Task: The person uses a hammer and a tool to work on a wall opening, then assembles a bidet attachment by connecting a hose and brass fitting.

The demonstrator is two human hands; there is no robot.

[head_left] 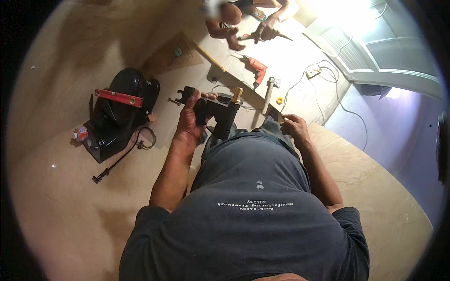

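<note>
My left hand (188, 121) is wrapped round a black tubular fitting (225, 117), holding it up in front of my lap. A brass threaded piece (238, 95) sticks up from the fitting's right end; its left end has a notched, fork-like shape. My right hand (294, 127) is at my right knee, its fingers curled in a pinch. A small pale bit shows at its fingertips, too small to name. Just beyond that hand lies a hammer (268, 96) with a wooden handle. A small orange ring (280, 100) sits beside the hammer.
A glossy black fixture (123, 112) lies at left with a red spirit level (118, 97) across it. Near it are an orange-labelled can (81, 134) and a black hose (136, 145). A red drill (257, 70), cables and a socket block (313, 72) lie ahead. Another person's hands (266, 30) hold a thin tool.
</note>
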